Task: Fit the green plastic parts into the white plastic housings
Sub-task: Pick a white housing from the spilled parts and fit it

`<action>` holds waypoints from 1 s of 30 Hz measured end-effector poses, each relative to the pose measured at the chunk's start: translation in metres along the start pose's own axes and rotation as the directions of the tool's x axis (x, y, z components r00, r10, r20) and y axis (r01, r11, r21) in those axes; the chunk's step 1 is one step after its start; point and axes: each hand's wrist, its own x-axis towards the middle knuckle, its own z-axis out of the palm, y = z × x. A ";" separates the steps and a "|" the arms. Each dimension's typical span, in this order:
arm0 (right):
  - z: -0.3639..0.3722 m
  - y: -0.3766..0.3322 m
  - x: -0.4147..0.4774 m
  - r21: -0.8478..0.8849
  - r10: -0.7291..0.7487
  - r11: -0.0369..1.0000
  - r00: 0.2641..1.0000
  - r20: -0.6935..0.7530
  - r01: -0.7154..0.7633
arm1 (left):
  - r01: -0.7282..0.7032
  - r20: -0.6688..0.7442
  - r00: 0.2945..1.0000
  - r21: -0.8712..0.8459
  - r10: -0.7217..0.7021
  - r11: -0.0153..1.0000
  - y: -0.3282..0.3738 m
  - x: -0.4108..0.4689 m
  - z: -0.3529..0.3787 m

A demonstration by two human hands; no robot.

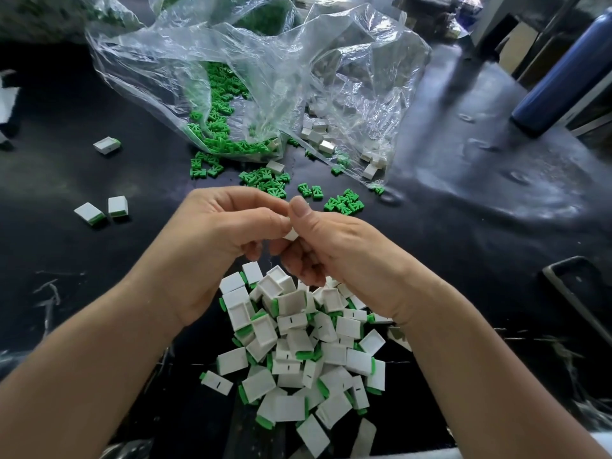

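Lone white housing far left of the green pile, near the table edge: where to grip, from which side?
Take the lone white housing across its two long side walls, coming from above. It lies flat, apart from other parts, open face up, so both walls are free. Its green-tipped end points right; avoid pinching there.

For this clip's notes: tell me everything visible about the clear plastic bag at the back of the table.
The clear plastic bag is thin, glossy film, heavily crumpled and lying slumped on the dark table beyond both hands. Its mouth gapes toward the person. Loose green parts fill its left side and spill out onto the table; a few white housings lie in its right side. Neither hand touches it.
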 end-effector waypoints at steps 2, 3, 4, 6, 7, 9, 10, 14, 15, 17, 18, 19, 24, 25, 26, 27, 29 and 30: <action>0.001 -0.001 -0.001 0.006 -0.002 1.000 1.000 -0.010 0.002 | 0.012 -0.007 1.000 0.007 -0.012 1.000 0.000 0.000 0.000; 0.002 -0.001 -0.001 0.007 -0.004 1.000 1.000 -0.013 0.004 | 0.018 -0.006 1.000 0.006 -0.018 1.000 0.000 0.000 0.000; 0.003 -0.002 -0.001 0.006 -0.008 1.000 1.000 -0.018 0.008 | 0.021 -0.004 1.000 0.006 -0.021 1.000 0.000 0.000 0.001; 0.005 -0.001 0.000 0.004 -0.018 1.000 0.999 -0.030 0.018 | 0.026 -0.014 1.000 0.003 -0.026 1.000 0.000 0.000 0.003; 0.006 -0.001 0.000 0.010 -0.023 1.000 0.999 -0.029 0.023 | 0.027 -0.021 0.999 0.003 -0.027 1.000 0.000 0.000 0.003; 0.006 -0.001 0.001 0.026 -0.032 0.999 0.999 -0.020 0.032 | 0.025 -0.027 0.999 -0.001 -0.025 1.000 0.000 -0.001 0.003; 0.007 -0.001 0.001 0.030 -0.035 0.999 0.999 -0.019 0.036 | 0.023 -0.027 0.999 -0.006 -0.024 1.000 0.000 -0.001 0.003; 0.008 0.000 0.002 0.029 -0.034 0.999 0.999 -0.033 0.035 | 0.021 -0.043 0.999 -0.018 -0.022 1.000 -0.001 -0.001 0.005; 0.008 0.000 0.002 0.018 -0.033 0.999 0.999 -0.035 0.033 | 0.024 -0.048 0.999 -0.018 -0.024 1.000 -0.001 -0.001 0.005; 0.008 -0.001 0.002 -0.007 -0.026 1.000 0.999 -0.043 0.025 | 0.033 -0.059 0.998 -0.024 -0.035 0.999 -0.003 0.000 0.006; 0.008 -0.001 0.002 -0.022 -0.021 1.000 0.999 -0.045 0.020 | 0.038 -0.061 0.997 -0.026 -0.040 0.999 -0.003 0.000 0.006; 0.008 -0.001 0.002 -0.033 -0.018 0.999 0.999 -0.045 0.016 | 0.043 -0.060 0.997 -0.024 -0.044 0.999 -0.003 0.000 0.006; 0.010 -0.001 0.002 -0.083 -0.003 0.997 0.998 -0.064 -0.002 | 0.064 -0.055 0.996 -0.025 -0.065 0.998 -0.004 0.001 0.005; 0.010 -0.001 0.002 -0.098 0.000 0.995 0.997 -0.071 -0.007 | 0.066 -0.055 0.996 -0.024 -0.067 0.998 -0.004 0.001 0.005; 0.010 0.000 0.002 -0.105 0.005 0.994 0.997 -0.076 -0.013 | 0.069 -0.055 0.996 -0.027 -0.071 0.997 -0.005 0.001 0.005; 0.010 0.000 0.002 -0.106 0.008 0.994 0.997 -0.079 -0.017 | 0.075 -0.056 0.995 -0.032 -0.077 0.997 -0.005 0.001 0.005; 0.010 0.000 0.002 -0.103 0.014 0.994 0.996 -0.083 -0.022 | 0.090 -0.054 0.994 -0.039 -0.092 0.995 -0.004 0.001 0.005; 0.011 0.000 0.002 -0.104 0.016 0.994 0.996 -0.084 -0.024 | 0.097 -0.054 0.994 -0.039 -0.099 0.995 -0.004 0.001 0.004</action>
